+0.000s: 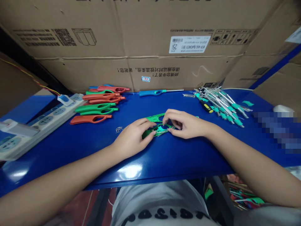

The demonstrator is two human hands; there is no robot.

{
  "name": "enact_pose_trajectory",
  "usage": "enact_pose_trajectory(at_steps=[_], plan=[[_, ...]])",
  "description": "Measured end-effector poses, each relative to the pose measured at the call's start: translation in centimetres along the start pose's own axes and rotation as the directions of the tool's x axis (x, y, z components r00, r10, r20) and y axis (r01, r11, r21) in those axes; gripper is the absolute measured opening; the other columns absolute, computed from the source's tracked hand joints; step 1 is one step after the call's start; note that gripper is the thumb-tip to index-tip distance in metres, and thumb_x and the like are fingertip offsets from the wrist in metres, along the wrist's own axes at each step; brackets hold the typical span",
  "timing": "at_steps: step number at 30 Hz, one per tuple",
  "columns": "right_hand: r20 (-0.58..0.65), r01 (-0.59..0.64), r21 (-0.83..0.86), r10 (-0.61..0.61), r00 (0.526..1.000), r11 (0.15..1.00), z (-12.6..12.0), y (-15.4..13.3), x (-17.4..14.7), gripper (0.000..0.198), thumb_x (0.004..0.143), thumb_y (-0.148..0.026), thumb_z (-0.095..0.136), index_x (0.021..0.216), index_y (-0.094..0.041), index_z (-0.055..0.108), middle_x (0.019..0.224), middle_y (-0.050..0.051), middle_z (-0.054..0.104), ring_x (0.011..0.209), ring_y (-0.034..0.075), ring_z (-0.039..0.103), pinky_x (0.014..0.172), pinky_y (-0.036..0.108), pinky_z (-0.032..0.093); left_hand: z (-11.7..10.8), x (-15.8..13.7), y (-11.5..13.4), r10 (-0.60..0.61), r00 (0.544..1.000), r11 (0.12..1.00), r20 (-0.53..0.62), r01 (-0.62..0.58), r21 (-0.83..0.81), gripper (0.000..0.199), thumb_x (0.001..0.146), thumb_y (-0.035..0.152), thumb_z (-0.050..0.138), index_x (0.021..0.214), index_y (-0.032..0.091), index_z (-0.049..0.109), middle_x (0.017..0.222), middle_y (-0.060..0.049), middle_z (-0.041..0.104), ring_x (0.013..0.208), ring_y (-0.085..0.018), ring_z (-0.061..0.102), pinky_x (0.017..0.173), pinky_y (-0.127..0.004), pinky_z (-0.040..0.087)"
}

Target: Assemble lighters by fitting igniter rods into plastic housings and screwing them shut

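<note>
On the blue table in front of me lies an opened green lighter casing (146, 134) with a teal trigger (161, 128) and thin wires or metal parts in it. My left hand (134, 137) pinches the casing's left end between thumb and fingers. From the right, my right hand (184, 124) has its fingers closed around the inner parts near the trigger; the fingertips partly hide what they grip. A second green casing half (154, 118) lies just behind, partly covered by my right hand.
Red, green and blue lighter casings (94, 119) are piled at the left, near a white power strip (53, 117). A blue lighter (150, 93) lies at the back. Metal lighter tubes (225, 105) and a black-yellow screwdriver (206, 106) sit right. Small pins (119, 129) lie left. Cardboard (94, 62) walls the back.
</note>
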State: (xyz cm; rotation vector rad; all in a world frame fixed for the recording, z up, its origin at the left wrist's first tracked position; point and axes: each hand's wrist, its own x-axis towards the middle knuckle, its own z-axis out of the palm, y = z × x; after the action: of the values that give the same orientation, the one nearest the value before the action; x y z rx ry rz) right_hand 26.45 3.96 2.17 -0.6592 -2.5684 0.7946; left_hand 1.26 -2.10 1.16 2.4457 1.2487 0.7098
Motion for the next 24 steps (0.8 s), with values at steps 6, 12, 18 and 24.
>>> enact_pose_trajectory(at_steps=[6,12,18,24], plan=[[0.088,0.017,-0.053,-0.012,0.996,0.998,-0.14,-0.48,0.02,0.024,0.080,-0.010,0.061,0.101,-0.019,0.065,0.104,0.004,0.056,0.071,0.011,0.049,0.066,0.024,0.042,-0.27,-0.21,0.47,0.069,0.994,0.996,0.080,-0.074,0.057,0.023,0.089,0.025,0.064,0.112,0.021,0.063,0.116,-0.008,0.067,0.111,-0.029,0.063,0.098,-0.045,0.052],[0.121,0.015,-0.076,-0.005,0.993,0.997,-0.47,-0.65,0.05,0.003,0.084,-0.016,0.063,0.086,-0.017,0.063,0.093,0.003,0.056,0.071,0.011,0.048,0.065,0.024,0.039,-0.07,-0.28,0.28,0.124,0.985,0.987,0.117,-0.135,0.091,0.024,0.095,0.019,0.056,0.117,0.021,0.064,0.119,-0.010,0.064,0.113,-0.027,0.060,0.099,-0.044,0.050],[0.139,-0.006,-0.038,0.011,0.990,0.999,-0.67,-0.62,-0.04,0.008,0.085,-0.021,0.066,0.081,-0.017,0.060,0.091,0.002,0.054,0.068,0.010,0.047,0.064,0.024,0.039,-0.08,-0.22,0.17,0.157,0.980,0.980,0.125,-0.170,0.099,0.024,0.098,0.018,0.051,0.115,0.020,0.068,0.119,-0.012,0.062,0.113,-0.028,0.060,0.099,-0.046,0.050],[0.047,-0.050,-0.072,0.054,0.997,0.996,-0.27,-0.19,0.37,0.010,0.089,-0.017,0.059,0.080,-0.018,0.054,0.077,-0.001,0.053,0.065,0.010,0.045,0.062,0.024,0.035,-0.27,-0.25,0.45,0.156,0.974,0.973,0.164,-0.180,0.145,0.025,0.099,0.018,0.049,0.116,0.018,0.068,0.119,-0.013,0.061,0.112,-0.028,0.059,0.099,-0.046,0.051]])
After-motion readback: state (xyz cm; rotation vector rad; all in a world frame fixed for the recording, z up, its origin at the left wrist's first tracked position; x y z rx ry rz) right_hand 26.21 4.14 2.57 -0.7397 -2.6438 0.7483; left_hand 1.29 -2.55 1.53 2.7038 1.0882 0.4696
